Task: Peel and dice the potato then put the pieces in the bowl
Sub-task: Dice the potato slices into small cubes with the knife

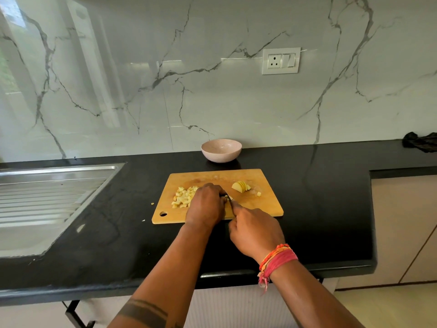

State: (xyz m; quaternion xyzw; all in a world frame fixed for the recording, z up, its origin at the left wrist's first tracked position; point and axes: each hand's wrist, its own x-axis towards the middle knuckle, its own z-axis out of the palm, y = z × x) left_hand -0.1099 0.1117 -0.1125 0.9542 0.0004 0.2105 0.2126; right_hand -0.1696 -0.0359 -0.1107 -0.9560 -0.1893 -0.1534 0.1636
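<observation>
A wooden cutting board (260, 204) lies on the black counter. A heap of diced potato (183, 197) sits on its left part, and a sliced potato piece (241, 186) lies at its back right with one loose cube (259, 194) beside it. My left hand (205, 204) curls over a small bit of potato (227, 197) at the board's middle. My right hand (255, 230) grips a knife (230, 204), whose dark blade stands against that bit; the handle is hidden in my fist. A pale pink bowl (221, 150) stands behind the board, with nothing in it.
A steel sink drainboard (54, 192) fills the counter's left side. A dark cloth (419, 142) lies at the far right by the marble wall. A wall socket (281, 60) is above the bowl. Two tiny potato scraps (152, 203) lie left of the board.
</observation>
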